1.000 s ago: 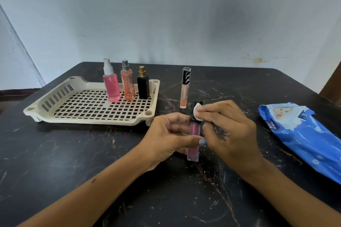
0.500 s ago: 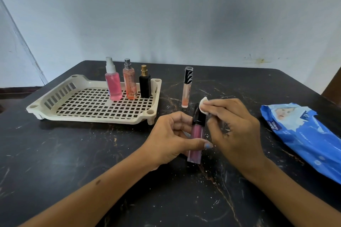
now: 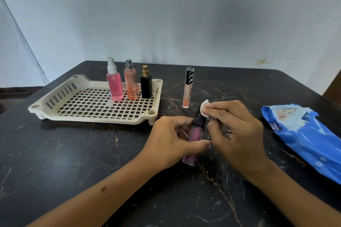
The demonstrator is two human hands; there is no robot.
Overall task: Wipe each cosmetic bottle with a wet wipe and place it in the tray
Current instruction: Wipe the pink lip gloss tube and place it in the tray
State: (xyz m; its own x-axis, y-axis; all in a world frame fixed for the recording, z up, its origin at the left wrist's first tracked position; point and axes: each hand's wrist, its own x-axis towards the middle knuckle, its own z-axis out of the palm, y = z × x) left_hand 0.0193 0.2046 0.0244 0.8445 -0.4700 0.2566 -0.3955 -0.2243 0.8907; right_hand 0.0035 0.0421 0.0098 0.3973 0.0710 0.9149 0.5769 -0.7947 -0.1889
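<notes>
My left hand grips a mauve lip gloss tube with a black cap, tilted, its base near the table. My right hand pinches a small white wipe against the black cap. A cream slotted tray lies at the left. Upright at its back right stand a pink spray bottle, a peach spray bottle and a black bottle with a gold top. A peach lip gloss tube with a patterned cap stands on the table just right of the tray.
A blue pack of wet wipes lies at the right edge of the dark marbled table. A pale wall rises right behind the table's far edge.
The wipe has slid up from the side of the tube's cap to its top end. The tube has tilted a little in my left hand.
</notes>
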